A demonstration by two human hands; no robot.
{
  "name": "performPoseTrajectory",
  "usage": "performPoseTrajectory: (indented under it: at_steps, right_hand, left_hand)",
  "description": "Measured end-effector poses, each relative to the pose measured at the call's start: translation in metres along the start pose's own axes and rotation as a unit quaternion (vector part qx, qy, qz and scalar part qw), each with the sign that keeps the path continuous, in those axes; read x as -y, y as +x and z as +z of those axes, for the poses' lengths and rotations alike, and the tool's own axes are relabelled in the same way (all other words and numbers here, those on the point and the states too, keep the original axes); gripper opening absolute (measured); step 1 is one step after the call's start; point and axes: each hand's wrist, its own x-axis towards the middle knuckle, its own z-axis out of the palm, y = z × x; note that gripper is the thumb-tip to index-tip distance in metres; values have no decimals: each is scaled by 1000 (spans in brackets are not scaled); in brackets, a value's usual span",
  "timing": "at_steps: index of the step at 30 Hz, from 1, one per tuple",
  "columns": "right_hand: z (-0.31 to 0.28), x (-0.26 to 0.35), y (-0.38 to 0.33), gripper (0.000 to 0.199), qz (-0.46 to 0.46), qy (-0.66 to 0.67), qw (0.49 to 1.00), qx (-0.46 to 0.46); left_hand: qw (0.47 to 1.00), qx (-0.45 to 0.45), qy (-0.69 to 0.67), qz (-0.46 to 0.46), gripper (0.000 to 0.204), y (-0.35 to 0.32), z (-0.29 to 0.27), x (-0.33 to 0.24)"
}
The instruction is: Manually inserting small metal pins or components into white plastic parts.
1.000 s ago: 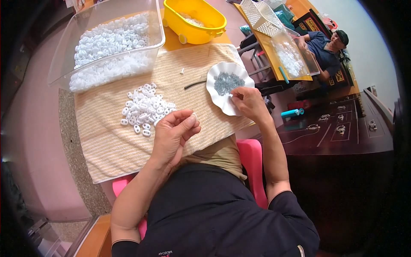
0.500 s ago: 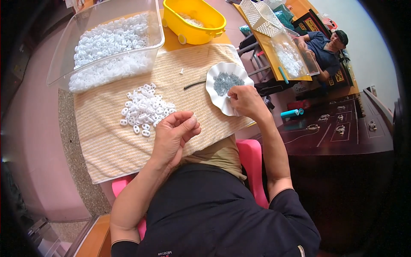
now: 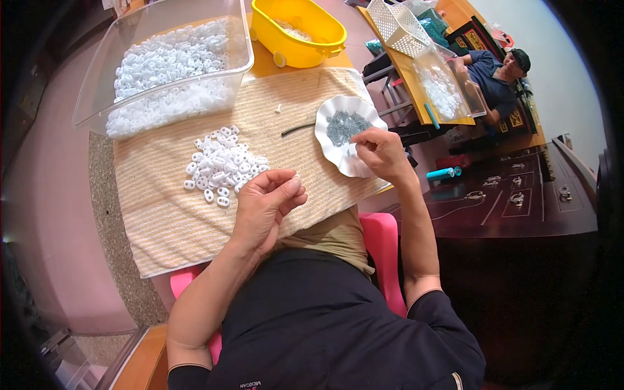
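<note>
My left hand (image 3: 270, 198) is closed in a pinch above the towel, thumb against forefinger. A tiny pale spot shows at its fingertips, too small to name. To its left lies a loose pile of small white oval plastic pieces with two holes (image 3: 221, 162). My right hand (image 3: 380, 153) hovers over the near right rim of a white wavy-edged dish (image 3: 331, 151), fingers drawn together; what they hold, if anything, is hidden. Small clear grey-blue pieces (image 3: 344, 125) fill the dish's middle.
A striped yellowish towel (image 3: 162, 221) covers the table. Behind stand a clear bin (image 3: 244, 65) of white pieces and a yellow wheeled tub (image 3: 305, 55). A black rod (image 3: 297, 129) and a small white bit (image 3: 279, 108) lie on the towel. Another person (image 3: 491, 78) sits at a table, far right.
My right hand has lifted slightly away from the clear pieces, toward the dish's right rim. My left hand stays almost still, pinched.
</note>
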Motion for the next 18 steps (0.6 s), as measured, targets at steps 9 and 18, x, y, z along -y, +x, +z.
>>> performPoseTrajectory:
  at_steps: [9, 18]
  right_hand:
    - [25, 29, -13, 8, 57, 301, 951, 44]
    - [63, 53, -17, 11, 80, 433, 888, 130]
  left_hand:
    - [1000, 0, -3, 2, 14, 1, -1, 2]
    - [1000, 0, 10, -4, 17, 1, 0, -1]
